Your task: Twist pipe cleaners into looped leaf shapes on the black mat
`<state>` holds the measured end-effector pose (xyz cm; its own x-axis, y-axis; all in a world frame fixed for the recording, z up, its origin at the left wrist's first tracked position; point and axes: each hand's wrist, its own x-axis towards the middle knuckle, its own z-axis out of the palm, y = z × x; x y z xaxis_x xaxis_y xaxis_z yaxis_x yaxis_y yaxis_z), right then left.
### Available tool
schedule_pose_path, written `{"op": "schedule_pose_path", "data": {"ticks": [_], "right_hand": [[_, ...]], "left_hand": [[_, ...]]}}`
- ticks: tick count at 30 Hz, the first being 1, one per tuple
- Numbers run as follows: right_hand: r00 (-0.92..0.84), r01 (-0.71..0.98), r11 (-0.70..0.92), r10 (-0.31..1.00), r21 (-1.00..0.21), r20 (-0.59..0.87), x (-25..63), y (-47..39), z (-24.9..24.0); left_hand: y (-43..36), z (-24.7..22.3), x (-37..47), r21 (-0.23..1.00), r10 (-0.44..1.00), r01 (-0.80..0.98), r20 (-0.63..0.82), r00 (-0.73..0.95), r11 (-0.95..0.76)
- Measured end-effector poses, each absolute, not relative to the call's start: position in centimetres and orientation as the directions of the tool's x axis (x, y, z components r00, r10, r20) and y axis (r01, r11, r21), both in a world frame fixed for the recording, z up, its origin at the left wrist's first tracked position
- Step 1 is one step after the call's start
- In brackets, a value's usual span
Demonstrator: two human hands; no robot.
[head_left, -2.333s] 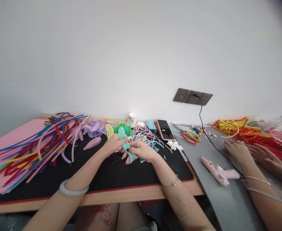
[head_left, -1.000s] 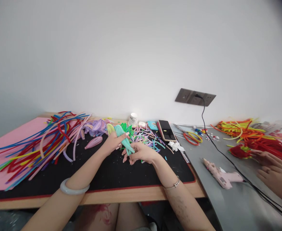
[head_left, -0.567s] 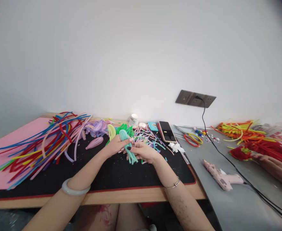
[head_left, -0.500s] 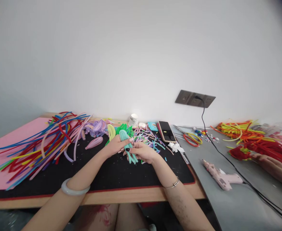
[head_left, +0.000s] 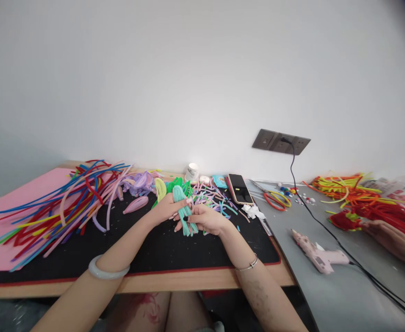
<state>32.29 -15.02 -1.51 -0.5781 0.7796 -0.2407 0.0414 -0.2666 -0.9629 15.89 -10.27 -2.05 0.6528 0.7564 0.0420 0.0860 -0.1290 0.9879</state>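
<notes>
A turquoise bundle of bent pipe cleaners (head_left: 179, 194) is held above the black mat (head_left: 147, 256), its loose ends pointing down toward me. My left hand (head_left: 166, 210) is closed round its left side. From the right, my right hand (head_left: 205, 218) pinches the lower part near the ends. Just behind the hands lie green pipe cleaner loops (head_left: 174, 183) and a yellow loop piece (head_left: 160, 190). Left of them rests a pink petal-shaped piece (head_left: 136, 204). Short pastel pipe cleaner pieces (head_left: 219, 199) are scattered behind my right hand.
Long coloured pipe cleaners (head_left: 74, 203) cover pink sheets (head_left: 2, 207) at left. A paper cup (head_left: 192, 172), phone (head_left: 239, 188) and scissors (head_left: 274, 199) stand or lie behind. On the grey table are a corded glue gun (head_left: 318, 253) and another person's hand (head_left: 389, 237) with a red piece.
My right fingers have shifted slightly on the lower strands of the turquoise bundle, and the bundle has turned a little. My left hand stays nearly still.
</notes>
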Motion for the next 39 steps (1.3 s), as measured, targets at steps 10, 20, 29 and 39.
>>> {"op": "schedule_pose_path", "data": {"ticks": [10,20,29,39], "right_hand": [[-0.551,0.041,-0.273,0.796,-0.961,-0.250,32.15,-15.07,-1.61],[-0.530,0.099,-0.239,0.809,-0.966,-0.255,32.15,-15.20,-1.23],[-0.542,0.062,-0.296,0.792,-0.953,-0.281,32.16,-15.39,-1.05],[-0.545,0.029,-0.303,0.794,-0.953,-0.269,31.76,-15.39,-1.47]], "left_hand": [[-10.00,-2.36,15.91,0.987,0.808,0.113,0.023,0.589,-0.110],[-10.08,-2.52,15.85,0.995,0.795,0.073,0.015,0.607,-0.075],[-9.95,-2.55,15.86,0.989,0.821,0.094,0.043,0.569,-0.117],[-9.77,-2.61,15.88,0.983,0.822,0.118,0.053,0.567,-0.144]]}}
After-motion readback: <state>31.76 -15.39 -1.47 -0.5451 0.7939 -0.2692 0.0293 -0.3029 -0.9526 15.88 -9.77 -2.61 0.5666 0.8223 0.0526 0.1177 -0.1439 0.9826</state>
